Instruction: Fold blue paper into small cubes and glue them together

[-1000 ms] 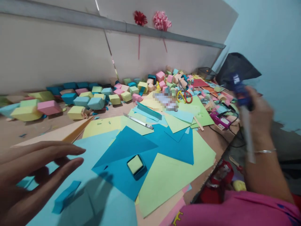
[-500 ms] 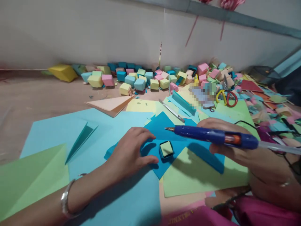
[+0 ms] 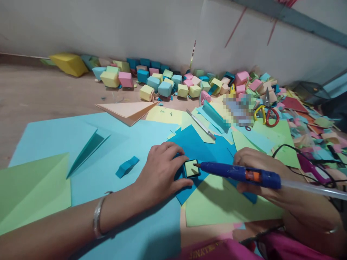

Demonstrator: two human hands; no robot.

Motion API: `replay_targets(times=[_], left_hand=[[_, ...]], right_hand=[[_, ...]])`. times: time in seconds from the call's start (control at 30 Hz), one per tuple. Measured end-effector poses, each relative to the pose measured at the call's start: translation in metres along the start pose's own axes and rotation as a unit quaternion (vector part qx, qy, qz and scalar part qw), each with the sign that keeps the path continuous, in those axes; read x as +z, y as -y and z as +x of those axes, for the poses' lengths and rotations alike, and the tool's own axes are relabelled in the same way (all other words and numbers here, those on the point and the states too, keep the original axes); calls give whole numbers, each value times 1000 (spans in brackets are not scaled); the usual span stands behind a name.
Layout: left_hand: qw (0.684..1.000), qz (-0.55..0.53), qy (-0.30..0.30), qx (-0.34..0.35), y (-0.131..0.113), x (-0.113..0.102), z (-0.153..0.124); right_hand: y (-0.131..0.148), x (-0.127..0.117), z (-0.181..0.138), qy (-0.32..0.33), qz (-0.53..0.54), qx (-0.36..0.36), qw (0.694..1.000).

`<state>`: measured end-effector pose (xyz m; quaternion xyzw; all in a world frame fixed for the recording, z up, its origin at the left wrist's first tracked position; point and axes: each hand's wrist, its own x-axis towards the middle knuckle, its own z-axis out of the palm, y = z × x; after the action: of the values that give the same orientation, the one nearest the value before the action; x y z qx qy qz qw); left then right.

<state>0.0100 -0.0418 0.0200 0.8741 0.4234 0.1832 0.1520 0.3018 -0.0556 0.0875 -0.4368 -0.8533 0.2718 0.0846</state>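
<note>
Right grip [image 3: 256, 159] holds glue gun [image 3: 238, 172] at square box [image 3: 192, 168].

Your left hand [image 3: 159, 173] has come in from the table's near left corner and now pinches the small box [image 3: 191, 168]. Your right hand [image 3: 255, 159] has swung the glue gun [image 3: 238, 173] down from the right edge, and its nozzle now meets the box's green top.

The left hand [image 3: 159, 171] steadies a small paper box [image 3: 191, 168] on dark blue paper [image 3: 197, 148]. The right hand [image 3: 260, 173] holds a blue glue gun [image 3: 240, 173], nozzle touching the box's edge. Folded paper cubes [image 3: 162, 85] line the wall.
</note>
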Motion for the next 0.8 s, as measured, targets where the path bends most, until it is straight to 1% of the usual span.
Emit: replay_targets(times=[0.1,0.23,0.33,0.43,0.67,0.8], left_hand=[[1000,-4,1,-2,0,-1,-2],[1000,-8,-2,-4,0,-1,-2],[1000,-8,3,-5,-1,-1,-2],[1000,-7,8,-10,-1,-2,-1],[1000,-10,10,-7,-1,-2,-2],[1000,-12,7,-10,0,-1,-3]], right_hand=[[-5,3,0,6,-17,4,1000],[7,5,3,5,-30,25,999],[16,5,6,10,-32,20,999],[19,4,9,8,-38,18,999],[12,8,9,12,-38,2,999],[4,6,5,10,-52,21,998]])
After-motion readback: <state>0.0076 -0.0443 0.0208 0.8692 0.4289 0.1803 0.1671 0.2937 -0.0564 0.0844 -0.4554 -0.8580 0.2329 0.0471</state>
